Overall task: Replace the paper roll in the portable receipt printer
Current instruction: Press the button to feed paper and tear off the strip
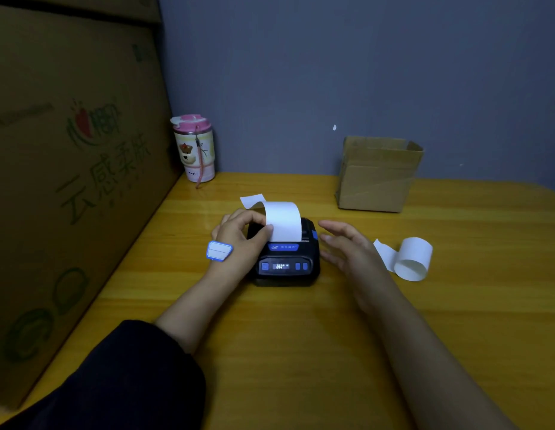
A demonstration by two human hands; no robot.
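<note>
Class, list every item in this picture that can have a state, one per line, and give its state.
Printer: display lit, paper strip arching out the top.
Loose paper curl: on table, partly unrolled.
Small cardboard box: flaps open.
Tumbler: upright, lid on.
Left hand: on strip's edge.
Right hand: open, empty.

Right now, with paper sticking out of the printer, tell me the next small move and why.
Probably tear off the paper strip against the printer slot. The strip arches up out of the closed printer and curls back, the left hand already rests on the printer beside the strip, and the right hand hovers open, free to pull. The display looks lit.
</note>
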